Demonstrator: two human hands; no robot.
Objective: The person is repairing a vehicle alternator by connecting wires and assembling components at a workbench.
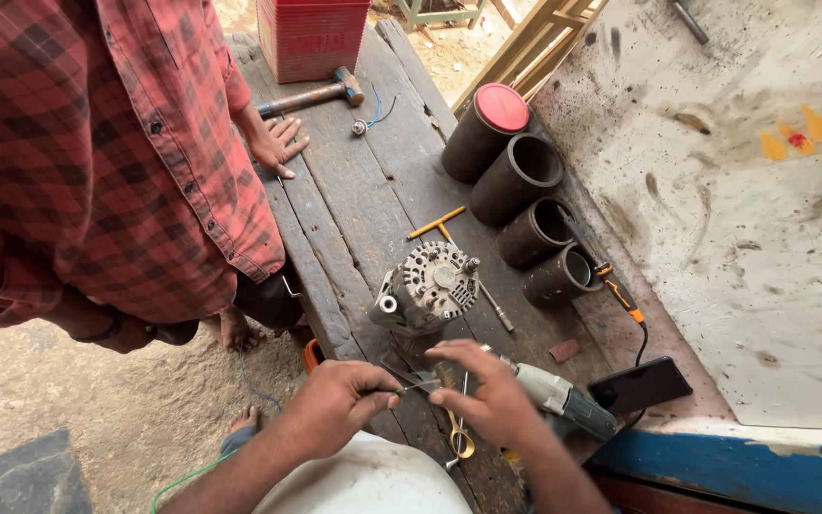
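Observation:
My left hand [340,400] pinches a small thin metal tool [418,385] by its end, low over the dark wooden workbench [354,200]. My right hand [487,385] hovers beside it, fingers spread, its fingertips touching the tool's tip. Just beyond both hands a silver alternator [427,286] lies on the bench. Under my right hand lies a grey power drill [563,398], and yellow-handled scissors [459,440] lie near my wrist.
Another person in a red checked shirt [97,152] stands at the left, one hand [276,143] flat on the bench. Several black cylinders [525,205] line the right edge. A hammer [311,95], a red crate [311,36], a yellow T-handle tool [438,224] and a phone [641,385] are there too.

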